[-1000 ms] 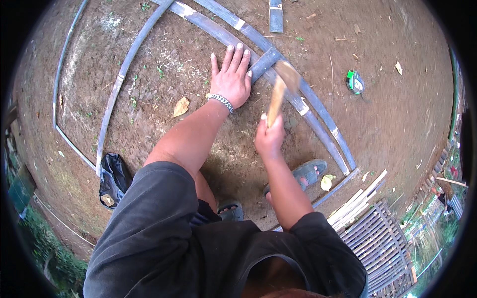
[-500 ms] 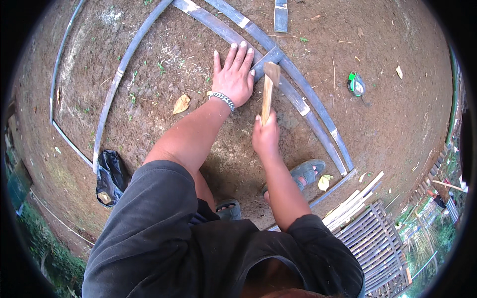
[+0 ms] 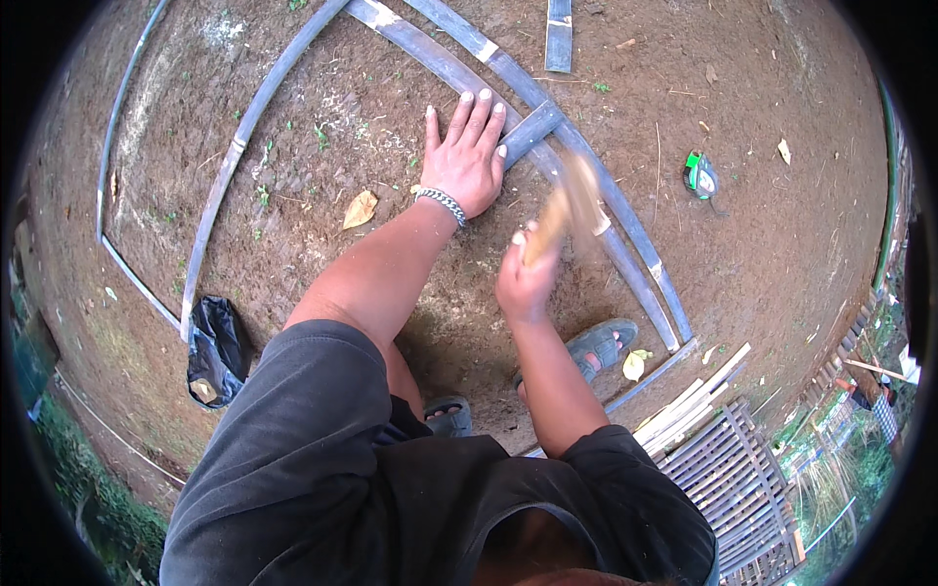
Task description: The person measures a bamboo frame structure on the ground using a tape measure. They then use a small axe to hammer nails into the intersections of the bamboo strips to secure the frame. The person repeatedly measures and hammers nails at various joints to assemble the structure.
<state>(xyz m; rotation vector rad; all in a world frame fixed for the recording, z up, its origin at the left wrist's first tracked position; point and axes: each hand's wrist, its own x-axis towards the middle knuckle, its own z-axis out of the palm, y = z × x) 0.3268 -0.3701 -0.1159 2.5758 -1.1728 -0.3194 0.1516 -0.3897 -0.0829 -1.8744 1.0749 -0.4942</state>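
My left hand [image 3: 463, 164] lies flat with fingers spread, its fingertips on the inner of two long split-bamboo strips [image 3: 422, 51] on the ground. Beside its thumb, a short bamboo crosspiece [image 3: 533, 133] lies across the inner strip and reaches the outer bamboo strip [image 3: 516, 76]. My right hand [image 3: 526, 281] is closed round the wooden handle of a hammer [image 3: 547, 229]. The hammer's head end is smeared by motion above the inner strip, to the right of the crosspiece; whether it touches anything I cannot tell.
A green and grey tape measure [image 3: 700, 176] lies on the soil at right. More bamboo strips [image 3: 237, 146] curve along the left, near a black plastic bag [image 3: 217, 352]. A short bamboo piece [image 3: 558, 44] lies at the top. Pale sticks [image 3: 689, 402] and a slatted bamboo rack [image 3: 733, 488] are at lower right.
The hammer has swung from upright over the crosspiece, tilting right and blurring. My left hand stays flat on the strip; the whole view has shifted slightly.
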